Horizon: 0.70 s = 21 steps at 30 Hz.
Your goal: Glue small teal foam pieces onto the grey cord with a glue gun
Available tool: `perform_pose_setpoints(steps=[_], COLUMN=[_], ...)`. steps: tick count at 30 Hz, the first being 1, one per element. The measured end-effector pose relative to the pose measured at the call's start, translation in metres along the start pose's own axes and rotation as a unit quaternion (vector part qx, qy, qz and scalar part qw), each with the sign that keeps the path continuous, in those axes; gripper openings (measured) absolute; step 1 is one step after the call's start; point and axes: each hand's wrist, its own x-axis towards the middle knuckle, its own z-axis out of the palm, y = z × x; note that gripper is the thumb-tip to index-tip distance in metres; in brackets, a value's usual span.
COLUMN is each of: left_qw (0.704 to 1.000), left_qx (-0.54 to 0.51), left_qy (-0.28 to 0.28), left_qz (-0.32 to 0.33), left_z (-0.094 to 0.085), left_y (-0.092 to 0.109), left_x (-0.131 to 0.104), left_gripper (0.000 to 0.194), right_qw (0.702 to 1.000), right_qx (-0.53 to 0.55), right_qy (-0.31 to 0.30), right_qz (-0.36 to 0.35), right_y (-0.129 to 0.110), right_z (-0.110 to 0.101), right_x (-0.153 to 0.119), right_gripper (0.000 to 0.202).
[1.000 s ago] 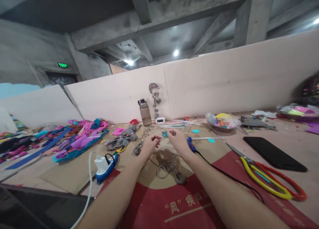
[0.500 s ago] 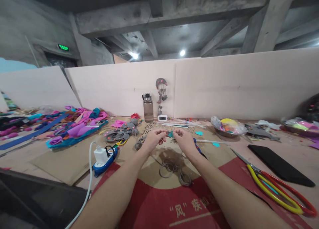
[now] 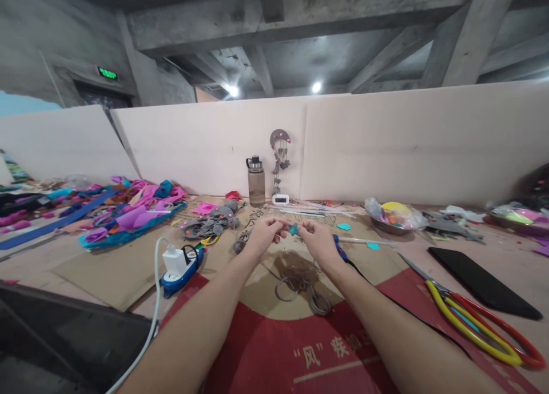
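The head camera is looking down two bare arms. The left hand (image 3: 265,234) and the right hand (image 3: 316,239) are meeting close together above the table. Both are pinching a small teal felt star (image 3: 294,229) between their fingertips, one hand on each side of it. The star is soft and flat with little points, and it is floating just above the table, not lying on it.

Under the hands a brown stain is showing on a tan cardboard sheet (image 3: 107,271). Nearer the person than the hands, a tangle of thin grey string loops (image 3: 302,288) is lying where the cardboard meets a red mat (image 3: 266,348) with white letters.

Just beside the right hand a blue glue gun (image 3: 341,250) is lying, mostly hidden, with its black cord running back along the arm. Further right, big scissors (image 3: 476,319) with shiny blades and red and yellow loop handles are resting near a flat black slab (image 3: 482,282).

To the left of the left hand, grey felt pieces with pink dots (image 3: 208,225) are piling up, and a white charger (image 3: 175,261) is sitting on a blue power strip.

Beyond the hands a clear water bottle (image 3: 256,182) is standing upright against the pale wall board (image 3: 386,142).

Open room is lying on the cardboard to the left and on the red mat close to the person.
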Motion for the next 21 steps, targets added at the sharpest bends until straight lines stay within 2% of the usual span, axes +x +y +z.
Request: perform_pose_setpoints(steps=[3,10,15,21], left_qw=[0.999,0.998,0.999,0.999], left_qx=[-0.018,-0.057,-0.037,0.024], left_qy=[0.04,-0.022,-0.012,-0.003], left_qz=[-0.002,-0.031,-0.037,-0.047], left_z=[-0.004,-0.005,-0.007,-0.01], left_y=[-0.002,-0.004,-0.003,-0.005], left_x=[0.004,0.006,0.007,0.007], left_gripper=[0.014,0.019,0.026,0.024], right_qw=[1.0,1.0,1.0,1.0], right_qx=[0.005,0.012,0.013,0.006], right_qy=[0.003,0.014,0.018,0.016], right_qz=[0.006,0.008,0.004,-0.001], right_y=[0.001,0.007,0.008,0.011], right_z=[0.0,0.001,0.001,0.002], right_x=[0.001,0.005,0.006,0.005], right_gripper=[0.024,0.025,0.025,0.025])
